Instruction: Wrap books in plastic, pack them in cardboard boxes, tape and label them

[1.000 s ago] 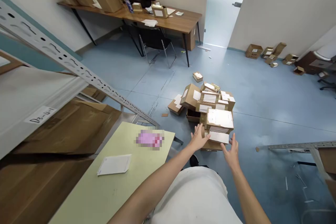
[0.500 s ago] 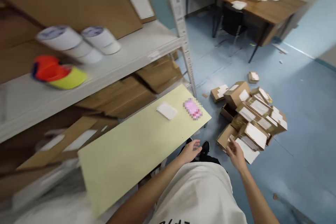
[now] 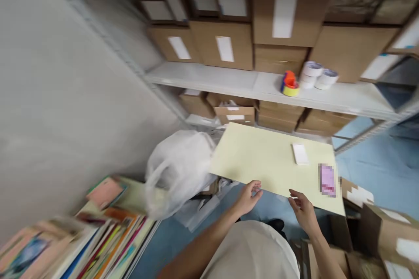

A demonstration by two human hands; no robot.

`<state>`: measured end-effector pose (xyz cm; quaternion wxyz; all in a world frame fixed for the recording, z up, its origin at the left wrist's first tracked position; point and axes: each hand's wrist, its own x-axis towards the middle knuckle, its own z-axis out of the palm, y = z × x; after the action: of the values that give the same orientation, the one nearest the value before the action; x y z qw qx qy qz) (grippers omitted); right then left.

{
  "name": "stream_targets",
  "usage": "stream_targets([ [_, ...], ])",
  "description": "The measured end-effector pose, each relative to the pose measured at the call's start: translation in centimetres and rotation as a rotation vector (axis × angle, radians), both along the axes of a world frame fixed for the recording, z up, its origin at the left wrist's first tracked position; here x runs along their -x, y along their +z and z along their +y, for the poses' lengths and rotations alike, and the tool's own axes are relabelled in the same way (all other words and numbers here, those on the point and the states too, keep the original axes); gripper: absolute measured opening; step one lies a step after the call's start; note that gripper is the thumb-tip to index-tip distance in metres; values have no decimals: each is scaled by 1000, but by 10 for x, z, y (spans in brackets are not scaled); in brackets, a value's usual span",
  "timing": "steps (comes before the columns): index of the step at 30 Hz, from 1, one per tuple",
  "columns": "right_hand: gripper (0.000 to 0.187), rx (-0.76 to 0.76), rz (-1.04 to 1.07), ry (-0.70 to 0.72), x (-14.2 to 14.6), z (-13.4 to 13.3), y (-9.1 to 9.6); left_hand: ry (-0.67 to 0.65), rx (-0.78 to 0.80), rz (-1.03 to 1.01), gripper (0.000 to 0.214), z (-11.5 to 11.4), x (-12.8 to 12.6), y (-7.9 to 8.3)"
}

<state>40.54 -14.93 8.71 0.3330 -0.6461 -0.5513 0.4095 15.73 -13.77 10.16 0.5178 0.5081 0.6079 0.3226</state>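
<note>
My left hand hovers at the near edge of a pale yellow tabletop, fingers loosely curved and apart with nothing in them. To its right, my right hand is by the same edge, also open and holding nothing. On the right half of the tabletop lies a small white pad or stack of paper. Nearer the right end is a pink-purple rectangular item, blurred out by pixels, so its kind cannot be made out. Neither hand touches these two things.
Behind the table, a metal shelf carries cardboard boxes, an orange tape dispenser with yellow tape and white tape rolls. A white plastic bag stands left, books front left. Cartons lie on the right floor.
My view has swung left, bringing the wall, white bag and books into sight while the desk has gone out. Both hands stay empty and have come closer together in front of the table.
</note>
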Motion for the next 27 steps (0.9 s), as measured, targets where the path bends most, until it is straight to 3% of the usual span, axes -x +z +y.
stream_targets([
  [6,47,-69,-32,266,132,21,5,236,-50,75,35,-47,118,1],
  [11,44,-114,-17,583,214,29,16,477,-78,59,36,-76,177,0],
  [16,45,-87,-81,804,257,58,23,700,-90,41,36,-99,200,-1],
  [21,45,-23,-84,1042,299,90,13,938,-19,80,38,-125,201,2],
  [27,39,-30,-8,1362,362,99,8,1245,9,205,39,-150,206,5],
])
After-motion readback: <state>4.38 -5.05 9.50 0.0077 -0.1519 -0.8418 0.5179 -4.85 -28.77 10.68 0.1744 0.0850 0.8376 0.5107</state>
